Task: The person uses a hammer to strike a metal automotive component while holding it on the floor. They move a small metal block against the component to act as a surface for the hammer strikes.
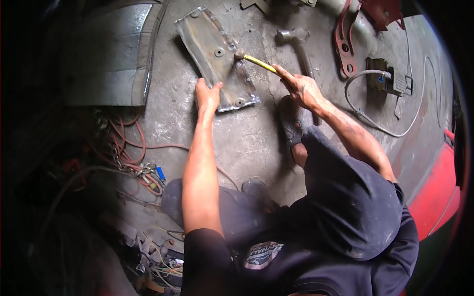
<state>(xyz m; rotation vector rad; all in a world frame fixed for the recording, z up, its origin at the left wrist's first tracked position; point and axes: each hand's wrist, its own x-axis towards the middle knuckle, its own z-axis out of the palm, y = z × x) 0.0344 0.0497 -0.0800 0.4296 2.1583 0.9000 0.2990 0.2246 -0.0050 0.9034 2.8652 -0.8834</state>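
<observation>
On the concrete floor ahead of me lies a long, shallow sheet-metal panel (207, 47), with round holes and a rough, bent right edge. My left hand (208, 93) grips its near left edge, thumb on top and the fingers partly hidden. My right hand (302, 89) is closed around the yellow handle of a hammer (260, 63). The hammer's small rusty head is at the panel's right edge, near the middle; whether it touches cannot be told. A second, larger hammer (296, 39) lies on the floor beyond my right hand.
A grey padded mat (111, 54) lies at the far left. Reddish hose and cables (133, 153) tangle at left. Red metal brackets (344, 47) and a metal box with a grey cable (382, 76) stand at right. A red panel (434, 192) is near my right elbow.
</observation>
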